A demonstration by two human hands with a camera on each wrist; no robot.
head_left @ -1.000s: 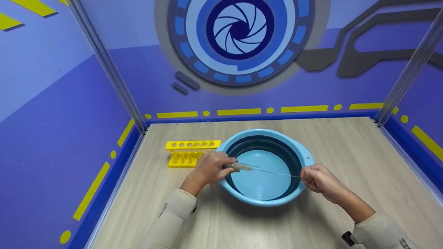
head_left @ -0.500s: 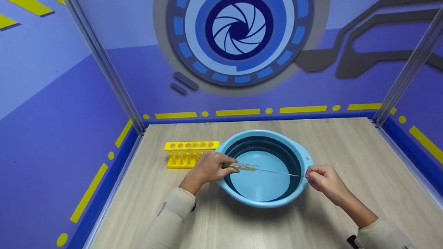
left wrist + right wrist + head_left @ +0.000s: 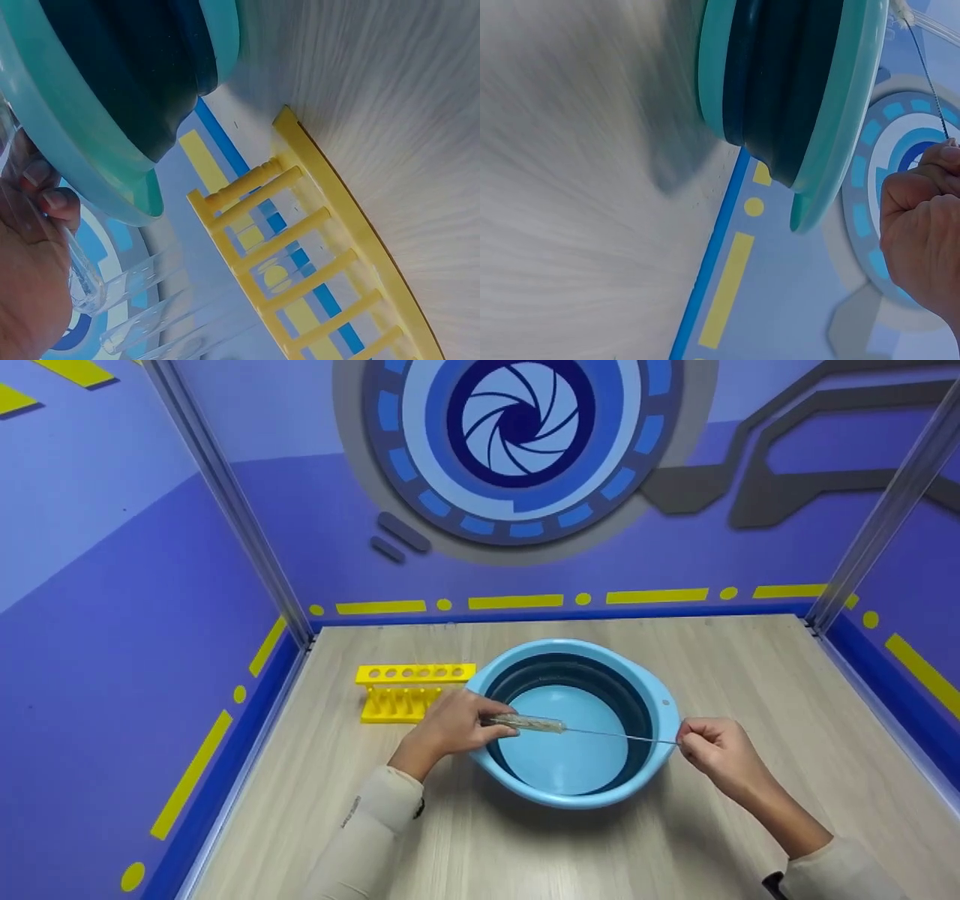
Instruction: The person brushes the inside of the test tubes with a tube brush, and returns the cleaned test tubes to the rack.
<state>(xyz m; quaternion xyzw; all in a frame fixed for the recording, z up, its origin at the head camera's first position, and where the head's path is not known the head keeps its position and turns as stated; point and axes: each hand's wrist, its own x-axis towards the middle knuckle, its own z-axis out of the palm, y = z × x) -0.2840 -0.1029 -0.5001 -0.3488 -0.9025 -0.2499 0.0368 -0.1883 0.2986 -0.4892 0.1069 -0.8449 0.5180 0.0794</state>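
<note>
Above the blue basin (image 3: pixel 570 802), my left hand (image 3: pixel 454 722) grips a clear glass test tube (image 3: pixel 85 283) lying nearly level. Its rounded end shows in the left wrist view, beyond the palm. A test tube brush (image 3: pixel 622 736) runs into the tube's mouth, with pale bristles filling the part that shows past my left fingers. My right hand (image 3: pixel 724 751) pinches the far end of the thin twisted wire handle, just outside the basin's right rim. My left hand hides the middle of the tube.
Left of the basin stands a yellow test tube rack (image 3: pixel 416 673), partly behind my left hand. Several clear test tubes (image 3: pixel 139 324) stand at it, rounded ends up. Blue patterned walls (image 3: pixel 285 510) enclose the wooden table (image 3: pixel 780 682).
My right hand has moved steadily to the right, drawing the brush outward, and its bristles now reach the tube's mouth. My left hand has stayed almost still with the tube.
</note>
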